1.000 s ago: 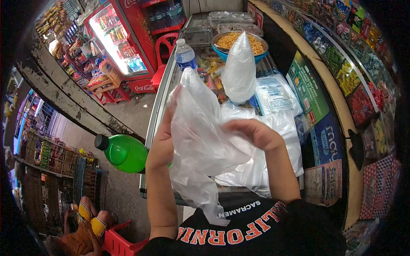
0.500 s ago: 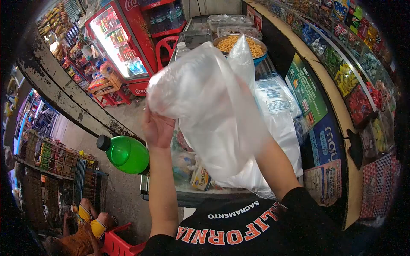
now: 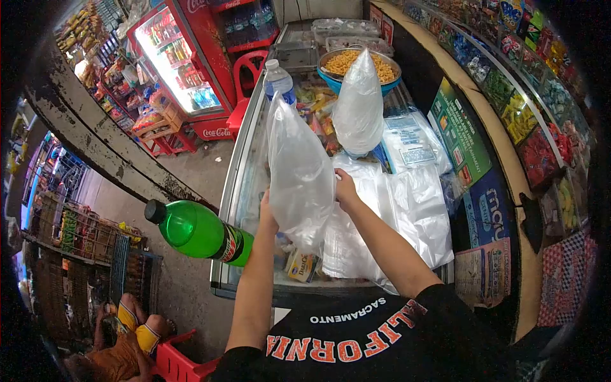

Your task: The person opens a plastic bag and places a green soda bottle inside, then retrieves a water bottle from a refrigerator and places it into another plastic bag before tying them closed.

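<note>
A clear plastic bag (image 3: pixel 298 172), puffed out and pointed at its top, stands upright between my two hands. My left hand (image 3: pixel 268 213) grips its left side, with the fingers partly hidden behind the plastic. On its right edge, the curled fingers of my right hand (image 3: pixel 345 190) hold the plastic. Beneath my right forearm lies a stack of flat plastic bags (image 3: pixel 407 219). Just beyond stands a cone-shaped clear plastic bundle (image 3: pixel 359 108), beside a printed pack of plastic bags (image 3: pixel 409 143).
A green soda bottle (image 3: pixel 200 230) stands by my left forearm at the edge of the glass-topped freezer (image 3: pixel 238 172). A water bottle (image 3: pixel 279 83) and a basin of yellow snacks (image 3: pixel 356 65) are farther back. A seated person (image 3: pixel 124 344) is at lower left.
The bag has come down from a raised, sideways spread to an upright, puffed shape. Both hands have lowered, and the water bottle and cone-shaped bundle now show fully.
</note>
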A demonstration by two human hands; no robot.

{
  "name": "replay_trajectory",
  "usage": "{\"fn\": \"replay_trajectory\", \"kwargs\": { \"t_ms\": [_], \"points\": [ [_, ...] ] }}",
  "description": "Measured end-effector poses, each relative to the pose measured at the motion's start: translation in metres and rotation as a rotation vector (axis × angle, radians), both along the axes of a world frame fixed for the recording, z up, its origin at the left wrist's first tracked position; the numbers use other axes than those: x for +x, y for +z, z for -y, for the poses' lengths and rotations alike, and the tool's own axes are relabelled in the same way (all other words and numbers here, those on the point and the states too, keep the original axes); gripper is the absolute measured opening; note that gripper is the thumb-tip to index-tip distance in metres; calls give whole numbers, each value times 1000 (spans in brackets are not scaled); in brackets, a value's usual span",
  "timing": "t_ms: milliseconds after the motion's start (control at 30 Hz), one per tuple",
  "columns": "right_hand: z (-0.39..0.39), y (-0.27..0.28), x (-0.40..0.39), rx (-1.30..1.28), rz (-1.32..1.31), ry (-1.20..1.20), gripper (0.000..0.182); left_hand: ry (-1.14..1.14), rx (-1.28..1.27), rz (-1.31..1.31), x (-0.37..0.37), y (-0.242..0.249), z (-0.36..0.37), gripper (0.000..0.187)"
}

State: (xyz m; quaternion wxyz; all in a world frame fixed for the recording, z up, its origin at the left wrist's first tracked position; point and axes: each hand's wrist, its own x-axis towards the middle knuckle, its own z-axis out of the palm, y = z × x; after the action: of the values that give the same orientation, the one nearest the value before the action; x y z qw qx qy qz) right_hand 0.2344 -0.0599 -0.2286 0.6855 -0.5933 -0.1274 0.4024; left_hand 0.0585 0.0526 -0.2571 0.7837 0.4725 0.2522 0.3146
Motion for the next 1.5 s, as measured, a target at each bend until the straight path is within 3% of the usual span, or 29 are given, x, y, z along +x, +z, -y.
{"fn": "replay_trajectory", "kwargs": {
  "t_ms": [67, 100, 167, 300, 367, 500, 567, 600, 633, 667, 700, 733, 767, 800, 867, 900, 933, 967, 1033, 1067, 1100, 1133, 1233, 1267, 1300, 1367, 1400, 1433, 1500],
  "points": [
    [-7, -5, 4, -185, 313, -5, 24, -27, -66, 60, 8, 0, -6, 34],
    [-8, -3, 5, -179, 317, -6, 24, 49, -54, -41, 13, 11, -6, 31],
    [-13, 7, 10, -154, 629, 1, 24, 127, -33, -134, 24, 39, -11, 28],
    [-26, 17, 18, -103, 723, 30, 27, 101, -100, -87, 37, 60, -17, 26],
    [-33, 7, 20, -214, 910, 17, 25, 95, -132, -96, 42, 57, -20, 26],
    [-24, -30, 31, -483, 826, 165, 22, 131, -204, -138, 39, 31, -15, 26],
    [-17, -36, 31, -404, 468, 253, 21, 157, -264, -130, 29, 17, -7, 26],
    [-9, -31, 27, -410, 458, 252, 21, 159, -300, -104, 22, 14, -1, 25],
    [3, -16, 21, -246, 137, 172, 23, 155, -334, -73, 15, 14, 6, 25],
    [14, -3, 15, -79, -180, 87, 27, 123, -370, -16, 5, 22, 14, 27],
    [26, 0, 14, -90, -191, 83, 27, 90, -408, 38, -5, 30, 23, 28],
    [41, 0, 15, 67, -428, 120, 27, 27, -473, 160, -16, 42, 34, 30],
    [54, 2, 13, 227, -660, 152, 26, 25, -485, 150, -27, 55, 49, 30],
    [66, 10, 5, 219, -668, 142, 26, -4, -466, 101, -38, 69, 65, 31],
    [83, 22, -14, 198, -614, 206, 22, -36, -452, 44, -48, 70, 75, 31],
    [83, 18, -17, 195, -620, 201, 22, -166, -233, -196, -51, 63, 74, 30],
    [81, 13, -19, 34, -344, 274, 21, -295, -6, -431, -53, 55, 73, 30],
    [77, 7, -20, -125, -65, 343, 20, -296, -8, -435, -50, 40, 68, 30],
    [62, -8, -17, -182, 60, 342, 23, -192, 587, -475, -39, 7, 52, 30],
    [51, -20, -15, -275, 381, 263, 24, -194, 589, -477, -36, 2, 47, 30],
    [45, -19, -14, -367, 702, 177, 26, -162, 741, -676, -31, 3, 45, 33],
    [43, -19, -11, -367, 701, 176, 26, -126, 890, -876, -28, 4, 41, 36],
    [37, 2, 4, -398, 889, 108, 38, -72, 708, -879, -27, 52, 19, 38],
    [38, 20, 9, -320, 971, 30, 39, 94, 828, -811, -22, 88, 28, 36],
    [37, 61, 6, -102, 664, -5, 48, 259, 940, -738, -18, 126, 39, 35],
    [30, 108, 6, 315, 439, 126, 67, 418, 956, -601, -1, 170, 25, 36],
    [35, 150, -6, 494, 345, 217, 79, 301, 832, -228, 11, 190, 24, 37],
    [37, 177, -14, 489, 511, 319, 88, 185, 690, 140, 22, 210, 26, 40],
    [26, 191, -26, 482, 679, 423, 97, 66, 761, 165, 39, 243, 42, 54]
  ]
}}
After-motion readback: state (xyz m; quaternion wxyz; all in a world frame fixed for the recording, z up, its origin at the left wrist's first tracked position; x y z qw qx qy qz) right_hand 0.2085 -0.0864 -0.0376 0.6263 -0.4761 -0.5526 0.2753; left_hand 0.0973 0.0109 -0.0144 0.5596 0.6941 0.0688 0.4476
